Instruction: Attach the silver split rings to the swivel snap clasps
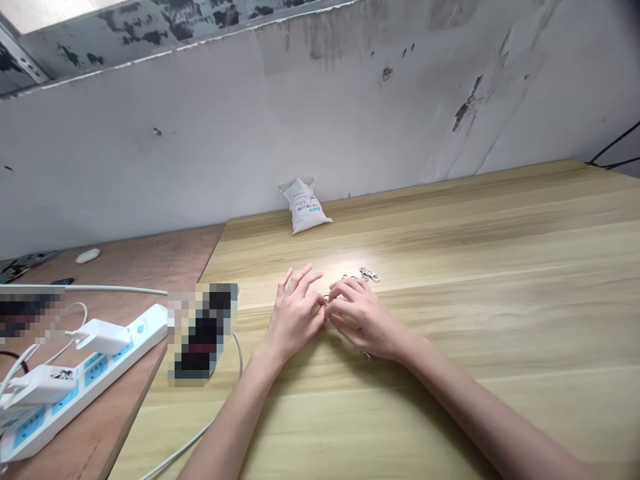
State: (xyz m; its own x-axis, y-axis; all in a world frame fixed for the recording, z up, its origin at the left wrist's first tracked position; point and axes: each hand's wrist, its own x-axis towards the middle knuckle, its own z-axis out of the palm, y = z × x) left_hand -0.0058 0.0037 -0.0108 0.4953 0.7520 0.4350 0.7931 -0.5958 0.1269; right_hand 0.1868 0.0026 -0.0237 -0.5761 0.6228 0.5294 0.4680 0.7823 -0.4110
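Note:
My left hand (297,315) pinches with thumb and index finger, its other fingers raised and spread. Against it, my right hand (361,312) has its fingers curled inward, the fingertips meeting those of the left. A small metal ring (326,299) shows between the two pinches, mostly covered by fingers. Just behind the right hand lies a cluster of linked metal rings (369,274), part of it hidden by the knuckles. On the wood below the hands rest a thin loose ring (335,342) and a small metal piece (370,357), half under the right wrist.
A white plastic packet (306,205) with a printed label stands by the wall. To the left, a white power strip (90,380) with plugged chargers lies across a brown table (150,250). A blurred-out phone-like object (203,337) and a white cable (193,440) are near my left forearm.

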